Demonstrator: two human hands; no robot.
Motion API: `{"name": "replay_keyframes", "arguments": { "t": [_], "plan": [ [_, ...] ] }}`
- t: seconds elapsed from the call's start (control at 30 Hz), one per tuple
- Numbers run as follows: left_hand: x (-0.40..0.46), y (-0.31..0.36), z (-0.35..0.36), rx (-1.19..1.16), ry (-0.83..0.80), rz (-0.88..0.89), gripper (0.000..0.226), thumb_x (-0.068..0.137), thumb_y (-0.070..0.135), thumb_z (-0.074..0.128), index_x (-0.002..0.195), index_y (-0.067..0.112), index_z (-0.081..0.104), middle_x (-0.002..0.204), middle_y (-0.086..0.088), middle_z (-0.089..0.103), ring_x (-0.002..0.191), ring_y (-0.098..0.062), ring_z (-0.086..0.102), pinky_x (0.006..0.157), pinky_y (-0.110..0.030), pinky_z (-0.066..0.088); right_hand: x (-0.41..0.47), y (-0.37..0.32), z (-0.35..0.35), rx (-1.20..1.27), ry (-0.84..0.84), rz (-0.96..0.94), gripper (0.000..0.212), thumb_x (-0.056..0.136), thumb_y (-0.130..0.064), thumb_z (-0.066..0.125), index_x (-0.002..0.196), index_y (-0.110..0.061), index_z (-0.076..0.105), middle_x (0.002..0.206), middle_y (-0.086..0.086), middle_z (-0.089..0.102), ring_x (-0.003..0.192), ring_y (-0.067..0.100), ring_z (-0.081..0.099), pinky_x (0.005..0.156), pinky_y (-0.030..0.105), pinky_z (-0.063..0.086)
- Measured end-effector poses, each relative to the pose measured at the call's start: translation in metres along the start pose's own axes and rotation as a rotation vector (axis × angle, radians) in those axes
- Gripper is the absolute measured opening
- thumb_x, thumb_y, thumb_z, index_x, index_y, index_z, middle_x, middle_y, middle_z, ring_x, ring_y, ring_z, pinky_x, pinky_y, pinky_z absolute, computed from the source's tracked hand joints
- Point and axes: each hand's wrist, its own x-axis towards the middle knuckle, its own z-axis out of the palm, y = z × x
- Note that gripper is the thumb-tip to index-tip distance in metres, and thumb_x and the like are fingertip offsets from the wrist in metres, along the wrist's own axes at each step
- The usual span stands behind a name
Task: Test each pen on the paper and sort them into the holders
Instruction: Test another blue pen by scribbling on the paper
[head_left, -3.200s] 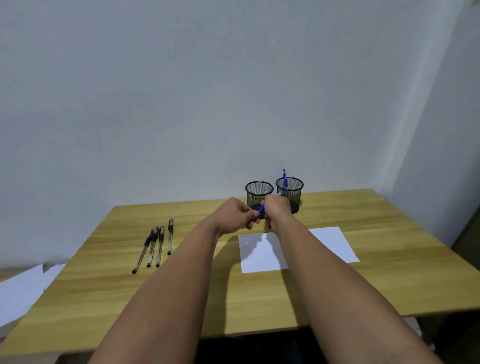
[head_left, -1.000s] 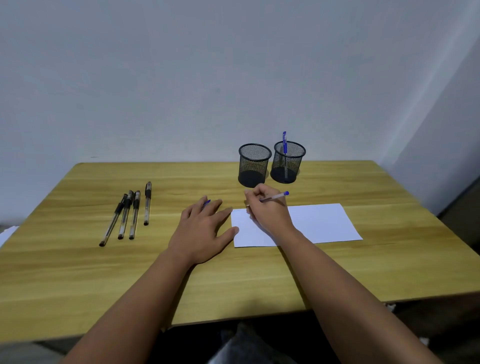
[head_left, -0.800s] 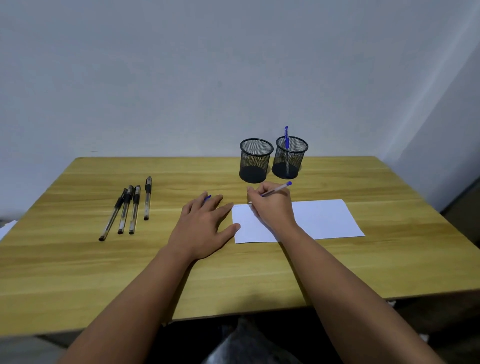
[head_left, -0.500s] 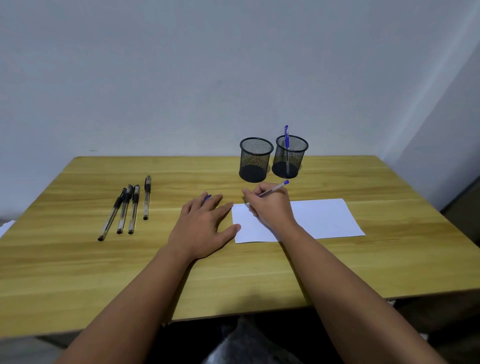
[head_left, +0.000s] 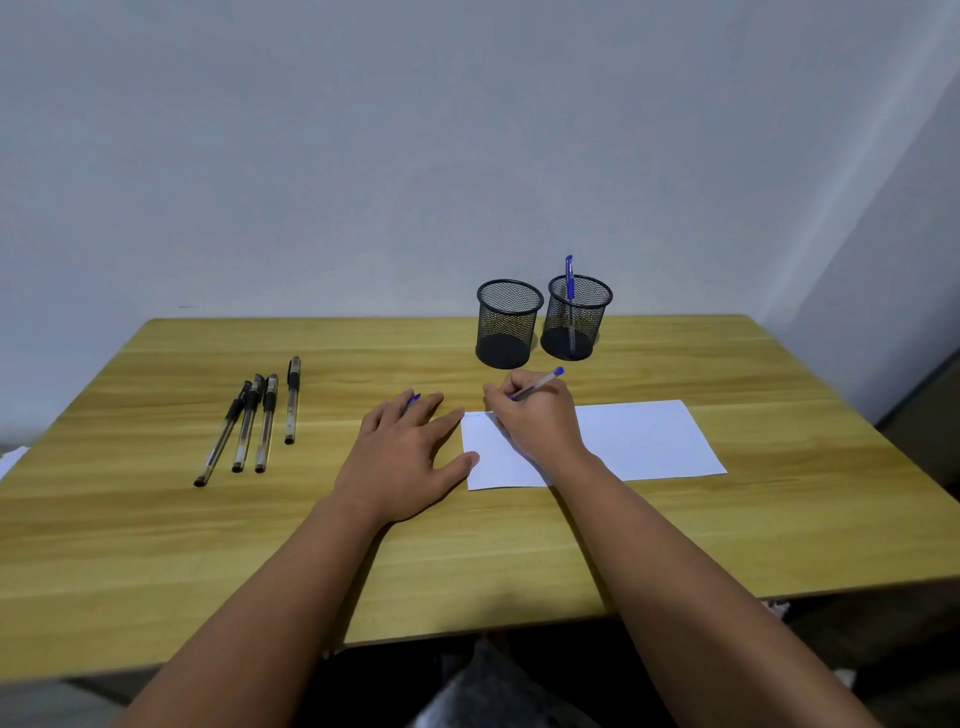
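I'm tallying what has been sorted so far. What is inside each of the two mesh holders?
The right holder has one blue pen standing in it. The left holder looks empty; its dark bottom shows through the mesh, with nothing seen inside.

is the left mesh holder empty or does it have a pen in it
Empty. Through the mesh of the left holder only its dark base shows; the one blue pen stands upright in the right holder.

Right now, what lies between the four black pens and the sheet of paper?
In the head view, only the left hand, flat on the table, lies between the black pens and the paper.
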Motion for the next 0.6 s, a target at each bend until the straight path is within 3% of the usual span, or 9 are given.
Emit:
{"name": "replay_keyframes", "arguments": {
  "t": [0.17, 0.3, 0.43, 0.6],
  "plan": [
    [0.0000, -0.0002, -0.0006, -0.001, -0.008, -0.001, 0.071, 0.088, 0.078, 0.032, 0.150, 0.045, 0.041, 0.164, 0.010, 0.031, 0.155, -0.021, 0.016, 0.124, -0.045, 0.016, 0.0002, -0.0006, -0.0001, 0.005, 0.014, 0.000, 0.037, 0.088, -0.042, 0.071, 0.070, -0.011, 0.062, 0.062, 0.013, 0.066, 0.069, 0.043, 0.070, 0.062, 0.061, 0.062],
    [-0.0007, -0.0003, -0.0006, 0.001, -0.004, 0.000, 0.072, 0.088, 0.078, 0.031, 0.150, 0.045, 0.041, 0.164, 0.010, 0.032, 0.155, -0.021, 0.016, 0.124, -0.045, 0.016, -0.0010, -0.0025, -0.0016, 0.041, 0.051, 0.021, 0.036, 0.095, -0.025, 0.071, 0.070, -0.004, 0.059, 0.059, 0.019, 0.064, 0.063, 0.048, 0.068, 0.056, 0.045, 0.057],
    [-0.0004, -0.0007, -0.0007, -0.003, -0.002, -0.001, 0.072, 0.088, 0.078, 0.032, 0.151, 0.045, 0.041, 0.164, 0.010, 0.032, 0.155, -0.021, 0.016, 0.124, -0.045, 0.016, -0.0015, -0.0031, 0.0004, -0.045, 0.066, -0.019, 0.034, 0.091, -0.028, 0.070, 0.065, -0.009, 0.060, 0.056, 0.014, 0.062, 0.062, 0.043, 0.066, 0.054, 0.054, 0.058],
    [-0.0007, -0.0011, -0.0005, -0.003, -0.003, -0.002, 0.072, 0.088, 0.078, 0.032, 0.150, 0.045, 0.041, 0.164, 0.010, 0.032, 0.155, -0.021, 0.017, 0.123, -0.044, 0.017, -0.0023, -0.0042, -0.0011, -0.106, 0.089, -0.062, 0.035, 0.094, -0.026, 0.069, 0.067, -0.006, 0.060, 0.060, 0.017, 0.063, 0.062, 0.042, 0.066, 0.053, 0.053, 0.058]
  ]
}}
